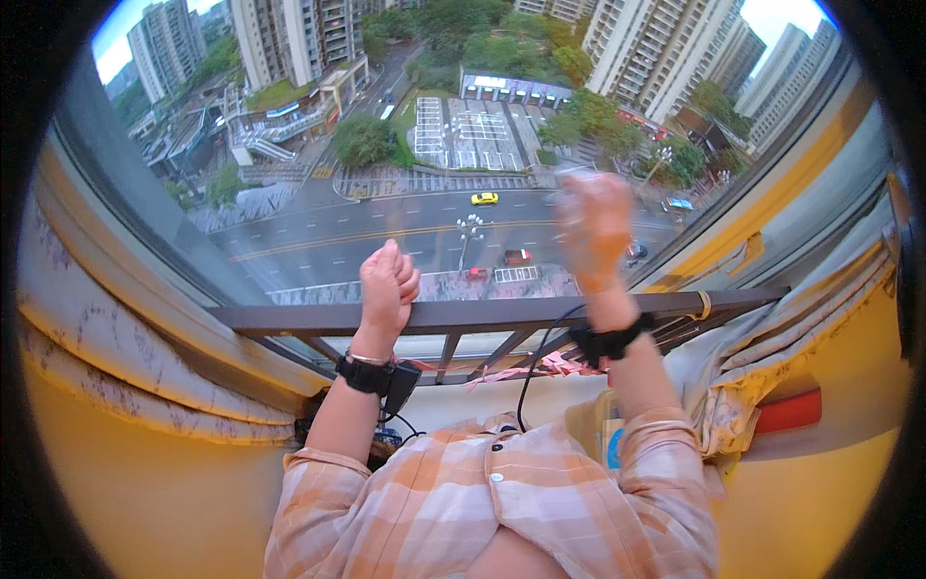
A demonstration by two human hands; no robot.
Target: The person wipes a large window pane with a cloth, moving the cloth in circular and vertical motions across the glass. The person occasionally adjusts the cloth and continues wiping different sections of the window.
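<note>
My left hand is closed in a fist just above the dark metal railing, in front of the window. Nothing sticks out from between its fingers. My right hand is raised higher, to the right, and smeared by motion. A pale, whitish blur lies along its upper left side, too indistinct to name. Its fingers cannot be made out. Black bands circle both wrists; the left wristband has a dark boxy device beside it.
Floral curtains hang on both sides. A black cable and pink ribbon run by the railing. A red object lies at the right. Far below are a road, a yellow car and tall buildings.
</note>
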